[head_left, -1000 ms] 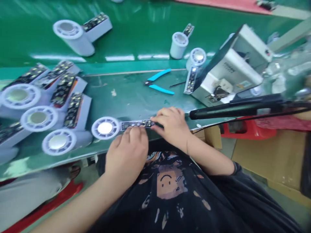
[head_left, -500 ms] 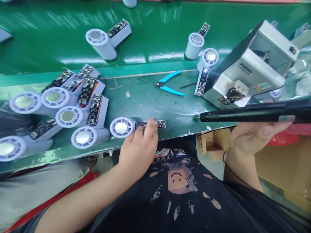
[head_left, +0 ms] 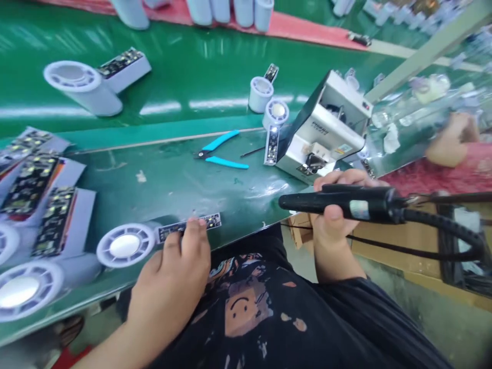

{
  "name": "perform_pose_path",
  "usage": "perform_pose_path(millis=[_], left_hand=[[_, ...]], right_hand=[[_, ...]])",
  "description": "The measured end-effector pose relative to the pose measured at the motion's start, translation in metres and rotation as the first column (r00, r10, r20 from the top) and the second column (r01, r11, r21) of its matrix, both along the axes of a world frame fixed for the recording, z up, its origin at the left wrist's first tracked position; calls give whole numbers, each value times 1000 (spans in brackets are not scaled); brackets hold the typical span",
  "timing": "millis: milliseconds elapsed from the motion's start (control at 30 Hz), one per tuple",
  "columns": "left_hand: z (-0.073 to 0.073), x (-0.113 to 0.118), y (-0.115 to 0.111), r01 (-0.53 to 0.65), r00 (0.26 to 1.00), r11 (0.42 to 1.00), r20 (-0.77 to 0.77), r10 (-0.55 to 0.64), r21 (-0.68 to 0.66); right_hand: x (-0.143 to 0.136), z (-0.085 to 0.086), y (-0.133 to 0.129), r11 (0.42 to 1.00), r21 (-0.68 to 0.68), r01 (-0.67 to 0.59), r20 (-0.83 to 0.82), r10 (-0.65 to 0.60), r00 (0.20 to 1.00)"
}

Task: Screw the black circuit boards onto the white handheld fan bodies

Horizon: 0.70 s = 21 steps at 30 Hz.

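Observation:
Beside the front edge of the bench, my left hand grips the handle of a white housing. Its fingertips lie over the narrow circuit board set in that handle, and the thumb is hidden. My right hand is wrapped round a black electric screwdriver, its nose pointing left and its cord trailing off to the right. The screwdriver is apart from the housing. Beyond my hands lie cutting pliers with blue handles. Another white housing with a board leans by the grey-white machine.
Several similar housings are bunched at the left of the green bench. More stand further back, including a larger-looking one. A co-worker's arm shows at the far right. Cardboard is below the bench.
The view has swung to the right, so the bench things appear further left. The screwdriver is nearer the machine's front, and my right hand's grip on it shows more. My left hand stays on the housing.

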<state>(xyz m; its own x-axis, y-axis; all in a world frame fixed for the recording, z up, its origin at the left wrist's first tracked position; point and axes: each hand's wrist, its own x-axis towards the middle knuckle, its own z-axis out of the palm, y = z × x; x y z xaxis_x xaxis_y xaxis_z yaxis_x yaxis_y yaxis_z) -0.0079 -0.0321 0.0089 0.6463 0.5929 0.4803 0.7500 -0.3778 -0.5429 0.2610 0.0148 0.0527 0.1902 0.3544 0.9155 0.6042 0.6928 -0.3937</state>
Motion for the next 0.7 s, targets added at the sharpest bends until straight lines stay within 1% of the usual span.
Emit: perform_pose_path(millis=[100,167,200,267,333,367,400,467,533,600,633,667,700], left_hand=[[-4,-1,0,-11,999,999,-36,13,36],[-5,1,0,-26,999,998,-25,27,63],[-5,3,0,-30,1000,997,-6,31,78],[-6,6,2,-33,999,995,33,30,93],[-7,7,4,-23,998,994,67,16,102],[-8,6,4,-11,997,995,71,4,104],[-8,5,4,8,998,995,64,-15,102],[-9,0,4,39,998,995,44,-44,94],[-7,-5,4,67,997,995,29,-69,73],[-4,-9,6,89,994,994,57,-93,59],[-1,-10,8,100,991,993,86,-105,58],[1,-10,10,112,986,992,119,-119,61],[4,-10,12,120,980,990,149,-129,70]], right_hand=[[-5,3,-2,991,33,-129,-25,130,991],[-8,5,2,964,43,-264,-19,265,964],[-10,6,6,939,22,-344,0,344,939],[-13,6,14,864,-64,-500,63,503,862],[-14,7,20,787,-162,-596,108,614,782],[-12,8,21,767,-180,-616,109,638,762],[-9,12,20,764,-164,-624,97,642,761],[2,24,15,796,-56,-603,38,605,795],[17,44,5,829,106,-549,-26,555,832],[30,67,-5,831,268,-487,-77,522,849],[36,77,-7,829,328,-453,-102,508,855],[40,85,-8,834,370,-410,-135,485,864],[42,91,-7,862,355,-363,-172,441,881]])
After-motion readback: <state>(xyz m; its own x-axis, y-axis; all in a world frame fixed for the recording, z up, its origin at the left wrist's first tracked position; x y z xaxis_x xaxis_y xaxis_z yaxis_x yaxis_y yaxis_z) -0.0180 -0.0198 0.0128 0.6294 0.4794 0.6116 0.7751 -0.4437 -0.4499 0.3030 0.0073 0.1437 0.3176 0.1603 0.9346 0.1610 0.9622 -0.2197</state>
